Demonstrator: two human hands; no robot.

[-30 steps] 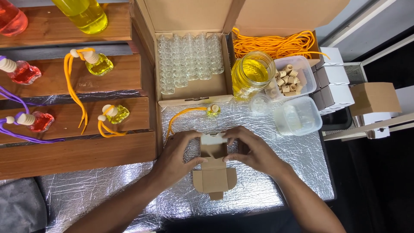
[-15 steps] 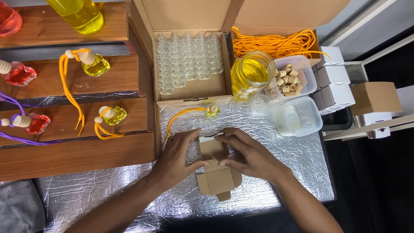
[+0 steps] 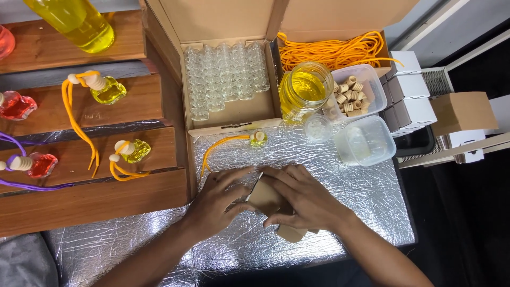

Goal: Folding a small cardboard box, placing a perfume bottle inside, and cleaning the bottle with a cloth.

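Both hands are on a small brown cardboard box (image 3: 265,197) lying on the silver foil mat (image 3: 366,196). My left hand (image 3: 223,199) grips its left side with fingers on a flap. My right hand (image 3: 305,199) covers its right side and top. A loose brown flap (image 3: 291,233) sticks out below my right hand. Just beyond the hands lies a small bottle of yellow liquid with a wooden cap (image 3: 258,138) and an orange cord (image 3: 218,149).
Behind the mat stands an open carton of several empty glass bottles (image 3: 226,77), a carton of orange cords (image 3: 332,50), a jar of yellow liquid (image 3: 305,90), a tub of wooden caps (image 3: 353,93) and an empty tub (image 3: 365,141). Wooden steps (image 3: 90,159) at left hold filled bottles. White boxes (image 3: 409,95) sit right.
The box has been turned and tipped over under my hands, and both hands have closed in over it. Its white inner part no longer shows.
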